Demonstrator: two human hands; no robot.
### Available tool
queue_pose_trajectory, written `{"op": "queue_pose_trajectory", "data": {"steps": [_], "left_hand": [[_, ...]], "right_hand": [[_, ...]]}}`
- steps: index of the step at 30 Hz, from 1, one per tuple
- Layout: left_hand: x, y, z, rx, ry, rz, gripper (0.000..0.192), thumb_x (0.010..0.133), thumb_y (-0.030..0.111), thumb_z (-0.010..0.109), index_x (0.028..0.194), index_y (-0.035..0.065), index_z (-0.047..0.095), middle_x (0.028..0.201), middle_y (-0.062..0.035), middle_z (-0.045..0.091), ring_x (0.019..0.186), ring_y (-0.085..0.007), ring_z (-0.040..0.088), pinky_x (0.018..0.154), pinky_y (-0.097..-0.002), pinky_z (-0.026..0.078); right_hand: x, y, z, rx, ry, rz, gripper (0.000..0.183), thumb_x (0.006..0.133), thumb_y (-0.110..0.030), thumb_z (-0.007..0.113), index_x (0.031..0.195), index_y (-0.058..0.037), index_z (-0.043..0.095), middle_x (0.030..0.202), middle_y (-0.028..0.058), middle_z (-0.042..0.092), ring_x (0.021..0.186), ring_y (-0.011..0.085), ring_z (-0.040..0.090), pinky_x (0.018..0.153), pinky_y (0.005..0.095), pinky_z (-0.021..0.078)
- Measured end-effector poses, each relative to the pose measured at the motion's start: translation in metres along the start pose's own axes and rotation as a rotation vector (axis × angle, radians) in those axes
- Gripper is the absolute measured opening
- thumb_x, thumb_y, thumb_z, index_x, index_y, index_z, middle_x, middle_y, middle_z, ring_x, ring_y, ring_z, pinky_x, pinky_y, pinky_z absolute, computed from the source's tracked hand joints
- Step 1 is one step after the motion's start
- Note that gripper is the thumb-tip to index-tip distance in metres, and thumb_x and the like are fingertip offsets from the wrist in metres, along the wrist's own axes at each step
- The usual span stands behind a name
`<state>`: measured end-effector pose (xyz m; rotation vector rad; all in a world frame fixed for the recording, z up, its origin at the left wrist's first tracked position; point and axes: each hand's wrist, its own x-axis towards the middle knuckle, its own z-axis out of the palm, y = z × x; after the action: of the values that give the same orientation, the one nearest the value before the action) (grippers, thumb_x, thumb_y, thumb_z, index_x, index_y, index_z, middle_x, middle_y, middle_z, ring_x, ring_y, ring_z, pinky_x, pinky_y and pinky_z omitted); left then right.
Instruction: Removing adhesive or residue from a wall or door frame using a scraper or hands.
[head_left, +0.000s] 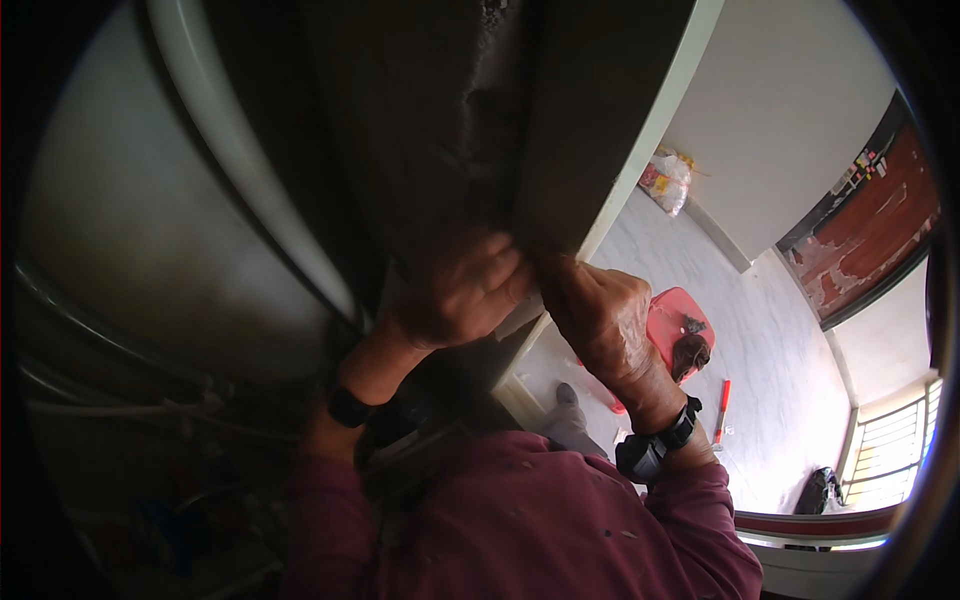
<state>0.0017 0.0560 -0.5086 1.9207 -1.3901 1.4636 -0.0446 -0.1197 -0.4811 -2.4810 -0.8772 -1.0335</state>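
Observation:
My left hand (469, 300) is raised into a dark recess, blurred, with its fingers bent towards my other hand. Close beside it, my right hand (600, 311) is curled near the pale edge of a panel or frame (637, 161). The fingertips of both hands are lost in shadow, so whether they hold anything is hidden. Above them runs a dark surface with a rough, whitish seam (472, 97). A pale flat piece (521, 319) shows just below the hands; what it is cannot be told.
Left of me stands a large rounded pale surface (150, 210). Down on the marble-like floor (780, 405) are a red plastic stool (664, 322) bearing a dark bag (690, 356), and a red-handled tool (724, 405). A plastic bag (667, 180) rests by the wall.

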Motion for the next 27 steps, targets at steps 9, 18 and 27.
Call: {"op": "queue_pose_trajectory", "data": {"steps": [9, 18, 27], "left_hand": [[-0.008, 0.005, -0.009, -0.018, -0.033, 0.006, 0.011, 0.068, 0.003, 0.063, 0.079, 0.0002, 0.063, 0.089, -0.0072, 0.057, 0.087, -0.0237, 0.057, 0.076, -0.0369, 0.050], [-0.020, 0.009, -0.016, -0.032, -0.058, -0.015, 0.015, 0.067, -0.001, 0.065, 0.081, 0.0001, 0.062, 0.089, -0.0078, 0.057, 0.089, -0.0237, 0.057, 0.069, -0.0337, 0.053], [-0.018, 0.012, -0.018, -0.117, -0.024, -0.095, 0.023, 0.063, -0.005, 0.067, 0.084, 0.0010, 0.061, 0.090, -0.0072, 0.057, 0.085, -0.0241, 0.059, 0.067, -0.0317, 0.053]], "right_hand": [[-0.016, -0.006, 0.021, 0.073, 0.015, -0.007, 0.038, 0.068, -0.006, 0.058, 0.106, -0.0056, 0.054, 0.059, 0.0027, 0.050, 0.048, 0.0177, 0.053, 0.041, 0.0302, 0.0414], [-0.028, -0.012, 0.023, 0.171, 0.046, -0.036, 0.045, 0.065, -0.009, 0.065, 0.108, -0.0051, 0.053, 0.062, 0.0036, 0.053, 0.049, 0.0170, 0.053, 0.041, 0.0307, 0.0395], [-0.038, 0.003, -0.001, 0.127, 0.130, -0.020, 0.048, 0.064, -0.003, 0.067, 0.109, -0.0062, 0.052, 0.060, 0.0037, 0.054, 0.046, 0.0181, 0.053, 0.040, 0.0295, 0.0398]]}}
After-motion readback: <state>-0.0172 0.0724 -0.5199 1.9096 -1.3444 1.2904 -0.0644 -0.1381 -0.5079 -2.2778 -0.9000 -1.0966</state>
